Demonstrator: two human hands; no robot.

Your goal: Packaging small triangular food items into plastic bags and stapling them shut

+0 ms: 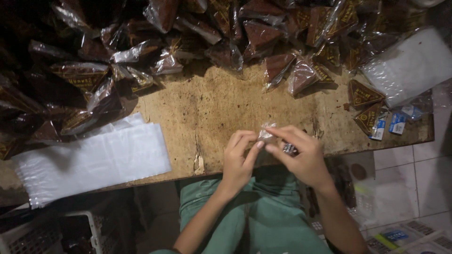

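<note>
Basically both hands meet at the near edge of the worn wooden table point(226, 108), roughly 6 o'clock from the table's centre. Left hand point(239, 157) and right hand point(301, 155) both pinch a small clear plastic wrapper point(266, 133) between thumb and fingertips; fingers mostly curled, hands nearly closed on it. Right hand also seems to tuck a small dark shiny object point(290, 149) under its fingers; can't tell what it is.

Handling judgement: wrapper looks near weightless, thin, limp and crinkly, likely slippery film. It folds under any pressure, so a fingertip pinch at its edges looks like the right hold, not a palm grip. Tear risk seems low, crumpling risk high.

Around it:
- pile of brown triangular packets in clear film point(188, 37), 12 o'clock across the table's far side and spilling to 9 o'clock
- stack of flat white plastic bags point(94, 162) at 8 o'clock
- another bundle of white bags point(412, 66) at 2 o'clock
- small blue-and-white sachets point(398, 123) at 3 o'clock

Hard to read:
- wrapper contents are blurred and mostly covered by fingers
- left side of the pile is lost in shadow
- the white crate point(84, 230) at lower left is dim and cut off
- green trousers point(256, 216) hide what lies below the table edge
</note>
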